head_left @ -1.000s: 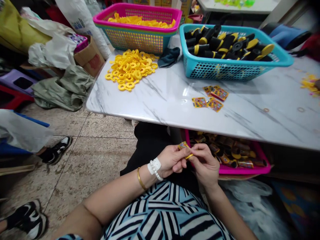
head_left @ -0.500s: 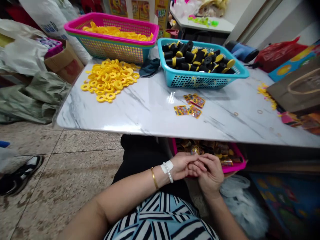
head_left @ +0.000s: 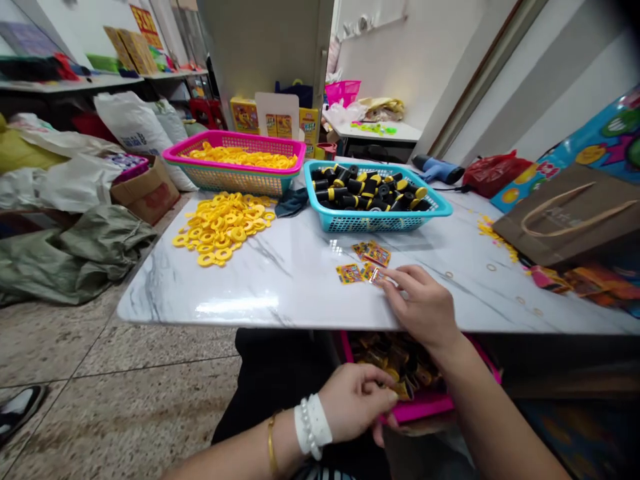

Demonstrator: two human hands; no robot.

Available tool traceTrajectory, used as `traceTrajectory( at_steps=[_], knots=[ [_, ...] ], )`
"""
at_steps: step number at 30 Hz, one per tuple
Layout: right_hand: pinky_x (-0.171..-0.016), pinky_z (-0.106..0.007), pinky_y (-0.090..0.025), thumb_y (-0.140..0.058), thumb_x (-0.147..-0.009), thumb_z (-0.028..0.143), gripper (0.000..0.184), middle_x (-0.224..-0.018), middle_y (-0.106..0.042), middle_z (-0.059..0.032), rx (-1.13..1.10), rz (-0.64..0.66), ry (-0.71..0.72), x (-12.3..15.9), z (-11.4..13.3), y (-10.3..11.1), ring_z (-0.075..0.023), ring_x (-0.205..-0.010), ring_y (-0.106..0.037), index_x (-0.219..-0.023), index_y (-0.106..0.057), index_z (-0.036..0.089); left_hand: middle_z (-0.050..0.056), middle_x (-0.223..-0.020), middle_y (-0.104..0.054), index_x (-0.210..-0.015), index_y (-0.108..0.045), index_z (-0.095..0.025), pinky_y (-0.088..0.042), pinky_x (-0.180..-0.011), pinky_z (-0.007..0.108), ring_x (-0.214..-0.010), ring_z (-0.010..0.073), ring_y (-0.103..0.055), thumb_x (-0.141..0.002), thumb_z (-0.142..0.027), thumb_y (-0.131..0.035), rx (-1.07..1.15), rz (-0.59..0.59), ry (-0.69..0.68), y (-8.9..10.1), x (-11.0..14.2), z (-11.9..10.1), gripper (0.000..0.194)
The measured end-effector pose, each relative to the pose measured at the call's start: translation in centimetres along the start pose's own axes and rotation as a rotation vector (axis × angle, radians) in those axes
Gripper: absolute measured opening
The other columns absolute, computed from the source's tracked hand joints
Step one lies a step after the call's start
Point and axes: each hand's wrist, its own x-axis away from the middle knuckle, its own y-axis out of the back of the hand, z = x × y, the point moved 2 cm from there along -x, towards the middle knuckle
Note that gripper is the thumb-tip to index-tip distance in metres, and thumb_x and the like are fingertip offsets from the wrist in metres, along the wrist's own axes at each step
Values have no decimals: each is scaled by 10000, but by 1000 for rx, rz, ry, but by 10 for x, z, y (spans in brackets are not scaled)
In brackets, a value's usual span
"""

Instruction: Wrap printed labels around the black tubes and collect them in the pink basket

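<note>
My right hand (head_left: 425, 307) reaches over the marble-patterned table, thumb and fingertips closed on the edge of a small printed yellow packet (head_left: 371, 272). Beside it lie another printed packet (head_left: 349, 273) and an overlapping pair of packets (head_left: 373, 253). My left hand (head_left: 353, 402), wearing a pearl bracelet, is lower, at the near rim of a pink basket (head_left: 425, 408) below the tabletop. Its fingers are loosely curled with a gap to the thumb, and I see nothing held. Black-and-yellow tubes in printed wrapping (head_left: 403, 389) fill this basket, close to the left fingertips.
A turquoise basket (head_left: 380, 222) of black tubes with yellow ends stands behind the packets. Left of it are a dark cloth (head_left: 291, 203), piled yellow rings (head_left: 225, 223) and a pink-rimmed basket (head_left: 235, 138) of yellow pieces. A brown paper bag (head_left: 560, 213) stands at right.
Both hands were together holding a small yellow packet. They have parted: the right moved up onto the table to a printed packet, the left stays low by the pink basket. The view has tilted up.
</note>
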Motion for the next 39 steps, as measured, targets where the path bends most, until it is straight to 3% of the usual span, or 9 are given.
traceTrajectory(
  at_steps=[5, 8, 11, 17, 21, 27, 32, 35, 39],
  knots=[
    [-586, -269, -419, -609, -899, 332, 243, -777, -720, -19, 63, 392, 18, -50, -7, -8, -157, -657, -638, -730, -764, 250, 12, -678, -645, -1049, -655, -115, -397, -440, 178, -416, 59, -493, -847, -402, -613, -233, -310, -274, 41, 48, -68, 353],
    [-684, -278, -437, -518, -950, 408, 355, -815, -729, -40, 18, 282, -2, -97, -13, 2, -176, -760, -659, -771, -772, 236, 13, -710, -644, -1069, -633, -128, -350, -380, 163, -409, 63, -499, -844, -449, -604, -325, -405, -330, 67, 57, -95, 393],
    [-774, -312, -447, -493, -948, 448, 372, -1037, -740, -97, 97, 272, -177, -159, -26, 1, -245, -987, -656, -971, -783, 216, 21, -746, -658, -1093, -608, -132, -276, -299, 157, -370, 70, -490, -826, -463, -604, -353, -374, -272, 78, 50, -104, 426],
    [-613, -272, -447, -795, -684, 421, 208, -735, -747, -36, 29, 552, -233, -229, -59, -35, -202, -711, -662, -725, -787, 217, 18, -746, -644, -1090, -587, -131, -288, -284, 165, -374, 88, -520, -818, -499, -594, -328, -409, -300, 83, 51, -98, 458],
    [-608, -269, -442, -756, -721, 408, 202, -726, -746, -32, -17, 532, -259, -221, -71, -51, -186, -681, -647, -721, -775, 206, 38, -753, -669, -1091, -581, -133, -353, -331, 217, -400, 121, -541, -849, -526, -540, -343, -358, -292, 83, 56, -102, 463],
    [-668, -302, -465, -695, -761, 491, 334, -795, -741, -77, -90, 264, -326, -205, -75, -55, -215, -743, -641, -827, -786, 177, 123, -958, -703, -1079, -684, -140, -521, -853, 380, -938, 269, -677, -890, -390, -622, -1198, -746, -434, 75, 8, -148, 319],
    [-629, -290, -465, -617, -825, 462, 469, -942, -688, -60, -275, 36, -269, -175, -64, -32, -167, -724, -589, -1180, -703, 168, 129, -1095, -645, -966, -703, -175, -532, -782, 351, -983, 279, -658, -884, -305, -624, -1437, -816, -295, 78, -36, -163, 172],
    [-591, -278, -462, -724, -742, 373, 500, -952, -653, -34, -519, 67, -145, -138, -43, -12, -143, -676, -574, -1202, -664, 186, 131, -1068, -642, -888, -692, -163, -521, -772, 344, -966, 273, -654, -900, -249, -579, -1455, -813, -326, 78, -38, -160, 142],
    [-708, -304, -507, -714, -711, 201, 337, -961, -675, -36, -380, 318, 58, -89, -9, -6, -178, -776, -625, -1046, -678, 202, 107, -942, -660, -896, -640, -146, -493, -807, 334, -905, 235, -644, -900, -168, -550, -1309, -863, -422, 81, -17, -157, 92]
  ],
)
